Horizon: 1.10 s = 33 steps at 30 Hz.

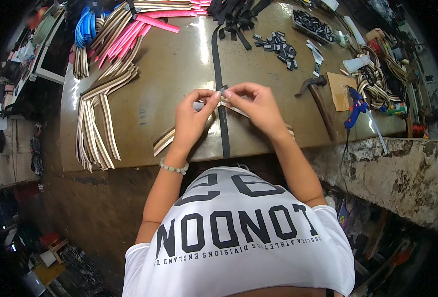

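My left hand (pixel 193 117) and my right hand (pixel 255 105) meet over the brown worktable (pixel 174 69), fingertips pinched together on a striped tan and brown strap (pixel 165 139). The strap runs from under my left hand down toward the table's front edge, and its other end shows past my right wrist. A small dark buckle piece (pixel 223 88) sits at my fingertips. A long black strap (pixel 220 79) lies straight down the table beneath my hands. A pale bead bracelet circles my left wrist.
Striped straps (pixel 96 123) are piled at the left, pink and blue strips (pixel 129 29) at the back left. Black buckle pieces (pixel 280 47) lie scattered at the back. A hammer (pixel 319 97), a blue glue gun (pixel 355 107) and coiled webbing (pixel 377 84) sit at the right.
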Motion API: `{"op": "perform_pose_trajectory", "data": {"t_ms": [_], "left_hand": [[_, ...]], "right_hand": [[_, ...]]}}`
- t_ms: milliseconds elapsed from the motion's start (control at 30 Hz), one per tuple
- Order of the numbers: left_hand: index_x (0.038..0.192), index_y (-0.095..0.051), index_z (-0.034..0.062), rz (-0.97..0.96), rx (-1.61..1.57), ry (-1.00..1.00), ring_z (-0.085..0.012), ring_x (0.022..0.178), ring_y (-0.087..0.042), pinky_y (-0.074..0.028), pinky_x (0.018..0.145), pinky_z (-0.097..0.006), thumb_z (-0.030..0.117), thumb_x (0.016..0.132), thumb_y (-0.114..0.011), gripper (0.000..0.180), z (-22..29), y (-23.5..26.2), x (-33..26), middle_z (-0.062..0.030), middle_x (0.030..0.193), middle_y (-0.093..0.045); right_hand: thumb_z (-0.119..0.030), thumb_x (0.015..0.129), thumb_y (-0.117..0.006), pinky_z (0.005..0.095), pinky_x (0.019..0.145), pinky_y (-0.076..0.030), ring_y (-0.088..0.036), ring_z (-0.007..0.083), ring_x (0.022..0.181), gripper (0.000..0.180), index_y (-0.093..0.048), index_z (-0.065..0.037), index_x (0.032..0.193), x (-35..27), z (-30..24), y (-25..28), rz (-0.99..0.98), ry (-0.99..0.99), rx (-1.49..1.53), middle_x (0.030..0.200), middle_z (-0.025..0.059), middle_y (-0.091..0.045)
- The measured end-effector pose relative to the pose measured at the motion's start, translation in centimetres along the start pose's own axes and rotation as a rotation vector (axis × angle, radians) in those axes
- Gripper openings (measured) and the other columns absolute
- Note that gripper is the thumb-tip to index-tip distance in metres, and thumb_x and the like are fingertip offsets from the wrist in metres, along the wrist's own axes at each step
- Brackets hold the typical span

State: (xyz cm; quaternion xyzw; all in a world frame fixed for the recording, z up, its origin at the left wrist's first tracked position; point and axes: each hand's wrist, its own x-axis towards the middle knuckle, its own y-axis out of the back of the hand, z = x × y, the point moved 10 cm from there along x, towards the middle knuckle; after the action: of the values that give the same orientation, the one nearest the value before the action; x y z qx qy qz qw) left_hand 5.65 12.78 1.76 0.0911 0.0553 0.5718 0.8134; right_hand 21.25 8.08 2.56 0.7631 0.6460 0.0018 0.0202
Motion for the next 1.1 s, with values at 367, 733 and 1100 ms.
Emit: {"op": "perform_pose_trajectory", "data": {"t_ms": [367,733,1100], "left_hand": [[0.09,-0.071,-0.0027,-0.051,0.14,0.131,-0.0092,0.072,-0.057,-0.047,0.067,-0.026,0.023,0.088,-0.071,0.026,-1.6,1.2,0.0,-0.0054,0.077,-0.067],[0.083,-0.066,0.0002,0.058,0.506,-0.149,-0.0308,0.069,-0.062,-0.048,0.064,-0.039,0.023,0.086,-0.071,0.023,-0.1,-0.2,-0.9,-0.0162,0.075,-0.065],[0.094,-0.066,0.0121,0.093,0.586,-0.165,-0.0287,0.069,-0.063,-0.048,0.06,-0.041,0.023,0.088,-0.067,0.012,0.5,-0.7,-1.6,-0.0084,0.08,-0.062]], "right_hand": [[-0.001,0.083,-0.068,0.0287,0.066,-0.052,-0.062,0.0186,0.071,0.016,-0.064,0.004,0.098,-1.6,1.6,2.0,0.196,0.108,-0.46,0.087,0.0139,-0.063],[0.001,0.081,-0.065,0.0379,0.081,-0.051,-0.061,0.0315,0.09,0.017,-0.061,0.002,0.098,-3.4,1.2,0.5,0.144,0.187,-0.549,0.098,0.0163,-0.06],[-0.002,0.069,-0.074,0.0392,0.091,-0.046,-0.053,0.0328,0.105,0.049,-0.058,-0.006,0.115,-8.9,-0.6,-5.4,-0.375,0.381,-0.749,0.115,0.0146,-0.049]]}}
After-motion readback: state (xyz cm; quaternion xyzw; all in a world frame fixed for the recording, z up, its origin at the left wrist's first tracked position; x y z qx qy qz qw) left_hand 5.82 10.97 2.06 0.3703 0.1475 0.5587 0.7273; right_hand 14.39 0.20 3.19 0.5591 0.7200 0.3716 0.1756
